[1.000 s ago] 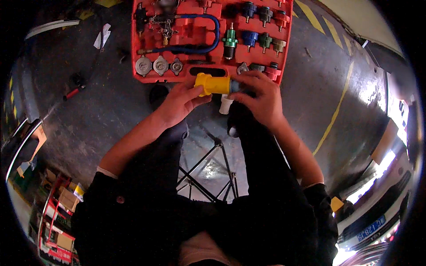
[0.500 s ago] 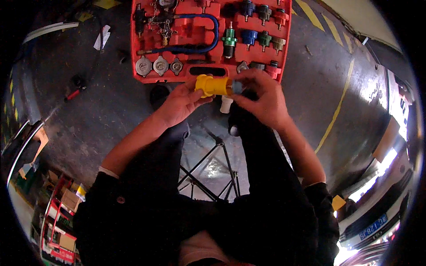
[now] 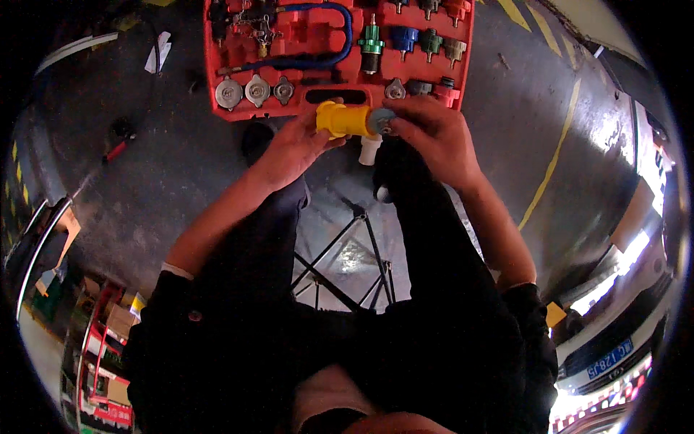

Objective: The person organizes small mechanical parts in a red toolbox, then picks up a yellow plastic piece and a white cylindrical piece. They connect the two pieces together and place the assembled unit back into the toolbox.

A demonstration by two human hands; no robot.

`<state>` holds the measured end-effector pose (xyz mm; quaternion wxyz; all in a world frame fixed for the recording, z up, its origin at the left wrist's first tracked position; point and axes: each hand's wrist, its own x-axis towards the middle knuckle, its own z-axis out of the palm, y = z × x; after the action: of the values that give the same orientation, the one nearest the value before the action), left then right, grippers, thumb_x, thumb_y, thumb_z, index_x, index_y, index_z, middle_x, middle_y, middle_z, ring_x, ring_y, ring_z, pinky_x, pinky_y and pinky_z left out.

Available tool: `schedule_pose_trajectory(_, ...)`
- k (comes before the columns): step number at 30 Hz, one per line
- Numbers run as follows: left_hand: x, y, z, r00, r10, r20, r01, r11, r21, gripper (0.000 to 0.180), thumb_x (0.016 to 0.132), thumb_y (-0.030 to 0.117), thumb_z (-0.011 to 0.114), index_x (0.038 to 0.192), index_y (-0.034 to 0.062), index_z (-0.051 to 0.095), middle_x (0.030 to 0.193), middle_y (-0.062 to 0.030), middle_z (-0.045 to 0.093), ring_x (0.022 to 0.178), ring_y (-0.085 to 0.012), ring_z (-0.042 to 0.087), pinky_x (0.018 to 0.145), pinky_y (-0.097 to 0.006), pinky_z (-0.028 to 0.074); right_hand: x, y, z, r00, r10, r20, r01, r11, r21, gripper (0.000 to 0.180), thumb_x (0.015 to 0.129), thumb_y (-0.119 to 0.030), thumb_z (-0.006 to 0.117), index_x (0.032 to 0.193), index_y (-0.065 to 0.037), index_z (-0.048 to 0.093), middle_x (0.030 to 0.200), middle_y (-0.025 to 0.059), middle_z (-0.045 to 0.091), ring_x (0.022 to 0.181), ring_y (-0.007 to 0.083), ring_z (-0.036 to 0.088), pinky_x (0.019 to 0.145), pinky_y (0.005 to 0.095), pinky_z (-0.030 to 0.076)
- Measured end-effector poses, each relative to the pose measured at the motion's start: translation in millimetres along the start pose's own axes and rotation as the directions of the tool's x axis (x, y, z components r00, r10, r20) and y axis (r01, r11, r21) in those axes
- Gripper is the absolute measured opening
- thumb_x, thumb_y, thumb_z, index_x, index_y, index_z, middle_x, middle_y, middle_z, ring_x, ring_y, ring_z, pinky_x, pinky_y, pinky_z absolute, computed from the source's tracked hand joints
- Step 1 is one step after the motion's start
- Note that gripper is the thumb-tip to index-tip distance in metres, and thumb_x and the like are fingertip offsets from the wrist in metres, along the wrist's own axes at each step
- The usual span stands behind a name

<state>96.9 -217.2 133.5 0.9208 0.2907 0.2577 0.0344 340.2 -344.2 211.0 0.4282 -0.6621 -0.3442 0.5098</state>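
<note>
Over the near edge of an open red tool case [image 3: 282, 110], my left hand [image 3: 295, 148] holds a yellow, stepped, tube-shaped plastic fitting [image 3: 350, 120] by its wide end. At the fitting's right end, my right hand [image 3: 437, 134] pinches a round grey-blue cap [image 3: 381, 121]. The cap is tilted, its flat face partly turned up, at the mouth of the fitting; I cannot tell whether the two are joined. Just below the fitting a pale white tubular piece [image 3: 370, 150] shows, and whether it is attached is unclear.
The case holds a blue hose [image 3: 350, 36], a green-and-black adapter [image 3: 371, 47], several coloured adapters such as a blue one [image 3: 403, 40], and metal radiator caps [image 3: 229, 93]. A black folding frame [image 3: 359, 211] stands between my legs. Red shelving [image 3: 88, 351] is at lower left.
The grey-blue cap has tilted, so more of its flat face shows, and my right fingers have shifted round it. The left hand keeps its hold on the yellow fitting.
</note>
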Motion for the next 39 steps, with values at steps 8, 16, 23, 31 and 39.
schedule_pose_trajectory(8, 1.5, -4.7, -0.1, 0.991, -0.038, 0.129, 0.044, 0.998, -0.047, 0.055, 0.105, 0.013, 0.052, 0.155, 0.0056, 0.030, 0.147, -0.0094, 0.046, 0.136, -0.0227, 0.048, 0.117, -0.041, 0.040, -4.8, 7.1, 11.7, 0.999, 0.016, -0.052, -0.020, 0.997, -0.072, 0.026, 0.090, -0.005, 0.070, 0.116, -0.001, 0.070, 0.100, 0.0106, 0.072, 0.091, 0.0152, 0.070, 0.082, 0.0299, 0.056)
schedule_pose_trajectory(16, 0.2, -1.1, 2.1, 0.995, -0.057, 0.087, 0.063, 0.995, -0.077, 0.056, 0.104, 0.012, 0.054, 0.154, 0.0054, 0.031, 0.149, -0.0084, 0.044, 0.137, -0.0218, 0.046, 0.118, -0.041, 0.039, -13.5, -3.3, 7.4, 0.994, -0.106, -0.020, 0.107, 0.992, 0.066, 0.033, 0.087, -0.007, 0.076, 0.119, -0.003, 0.068, 0.105, 0.0060, 0.070, 0.097, 0.0176, 0.069, 0.086, 0.0324, 0.056)
schedule_pose_trajectory(23, -0.5, 0.0, 3.6, 0.996, -0.015, 0.091, 0.011, 0.999, 0.036, 0.059, 0.101, 0.012, 0.059, 0.154, 0.0067, 0.033, 0.146, -0.0076, 0.047, 0.134, -0.0210, 0.049, 0.116, -0.040, 0.042, -13.0, -8.0, 16.3, 0.951, -0.304, -0.051, 0.244, 0.844, -0.478, 0.026, 0.080, -0.012, 0.081, 0.105, -0.008, 0.076, 0.103, 0.0091, 0.071, 0.089, 0.0247, 0.071, 0.078, 0.0349, 0.057)
schedule_pose_trajectory(31, -0.5, 6.1, 0.1, 0.997, 0.079, 0.023, -0.082, 0.935, 0.345, 0.065, 0.096, 0.008, 0.068, 0.152, 0.0092, 0.037, 0.136, -0.0045, 0.055, 0.121, -0.0162, 0.058, 0.103, -0.031, 0.047, -11.2, 2.7, 26.5, 0.980, -0.117, -0.163, 0.050, 0.930, -0.365, 0.025, 0.082, -0.018, 0.080, 0.104, -0.006, 0.077, 0.095, 0.0117, 0.070, 0.085, 0.0256, 0.070, 0.074, 0.0348, 0.055)
schedule_pose_trajectory(39, -0.3, 11.7, 2.2, 0.974, 0.211, -0.086, -0.147, 0.871, 0.469, 0.063, 0.095, 0.006, 0.068, 0.150, 0.0073, 0.039, 0.137, -0.0062, 0.055, 0.124, -0.0164, 0.056, 0.108, -0.031, 0.043, -10.9, 32.9, 30.4, 0.983, 0.010, -0.182, -0.019, 0.999, -0.046, 0.038, 0.085, -0.020, 0.081, 0.118, -0.005, 0.070, 0.095, 0.0115, 0.073, 0.084, 0.0220, 0.070, 0.078, 0.0331, 0.055)
